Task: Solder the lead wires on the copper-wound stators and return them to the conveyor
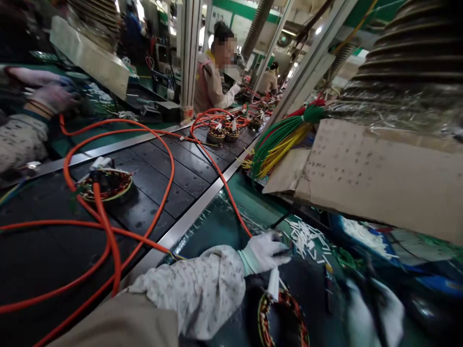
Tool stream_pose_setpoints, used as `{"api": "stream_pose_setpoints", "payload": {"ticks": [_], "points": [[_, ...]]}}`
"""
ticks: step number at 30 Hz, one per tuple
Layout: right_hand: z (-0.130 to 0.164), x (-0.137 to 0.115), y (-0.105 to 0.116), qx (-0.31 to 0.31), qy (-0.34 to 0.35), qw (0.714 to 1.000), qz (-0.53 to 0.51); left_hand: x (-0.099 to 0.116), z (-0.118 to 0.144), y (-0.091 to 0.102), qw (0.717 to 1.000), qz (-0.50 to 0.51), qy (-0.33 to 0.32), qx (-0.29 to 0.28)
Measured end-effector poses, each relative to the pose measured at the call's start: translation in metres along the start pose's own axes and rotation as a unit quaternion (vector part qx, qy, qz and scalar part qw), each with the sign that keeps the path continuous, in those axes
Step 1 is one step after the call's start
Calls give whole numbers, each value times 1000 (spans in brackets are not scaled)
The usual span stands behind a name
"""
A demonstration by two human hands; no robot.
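Presumably cable handling: left hand (266, 251) at orange cable (230, 196) beyond wound ring (265, 313), right hand (389, 308) rightward, both grips indiscernible; next need, likely steady cable control.

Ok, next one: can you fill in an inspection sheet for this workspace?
Surface: green bench beside a black slatted conveyor.
Job's things: wound ring on the bench, white sleeve standing out of it.
Clutter: short white tubes lying loose.
Hands: gloved left hand where an orange cable ends from view, grip unclear; gloved right hand blurred, contents unclear.
Cables: more orange loops over the conveyor; green and yellow wires bundled.
Surroundings: co-worker, cardboard, ribbed duct.
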State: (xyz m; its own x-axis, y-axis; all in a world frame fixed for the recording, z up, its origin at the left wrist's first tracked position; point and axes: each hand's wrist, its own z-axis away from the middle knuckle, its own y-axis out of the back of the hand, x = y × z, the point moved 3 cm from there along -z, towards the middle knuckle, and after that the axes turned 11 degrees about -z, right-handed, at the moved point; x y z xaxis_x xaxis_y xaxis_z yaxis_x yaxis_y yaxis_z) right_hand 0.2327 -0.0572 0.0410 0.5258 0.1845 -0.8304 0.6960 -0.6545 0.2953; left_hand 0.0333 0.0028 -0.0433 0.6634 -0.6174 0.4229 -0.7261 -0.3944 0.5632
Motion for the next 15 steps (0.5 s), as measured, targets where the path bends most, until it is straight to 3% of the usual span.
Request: {"api": "stream_pose_setpoints", "payload": {"ticks": [4, 7, 11, 13, 15], "points": [[11, -13, -45, -66, -12, 998, -17, 2, -2, 10, 999, 10, 19, 31], [14, -20, -73, -118, 13, 992, 53, 1, -3, 10, 999, 23, 34, -3], [19, -26, -67, -156, 56, 980, 108, 2, -3, 8, 995, 36, 33, -89], [23, -34, -61, -183, 78, 977, 75, 2, -4, 9, 993, 54, 44, -92], [25, -40, -59, -159, 79, 983, 44, 1, -8, 12, 993, 77, 56, -70]]}}
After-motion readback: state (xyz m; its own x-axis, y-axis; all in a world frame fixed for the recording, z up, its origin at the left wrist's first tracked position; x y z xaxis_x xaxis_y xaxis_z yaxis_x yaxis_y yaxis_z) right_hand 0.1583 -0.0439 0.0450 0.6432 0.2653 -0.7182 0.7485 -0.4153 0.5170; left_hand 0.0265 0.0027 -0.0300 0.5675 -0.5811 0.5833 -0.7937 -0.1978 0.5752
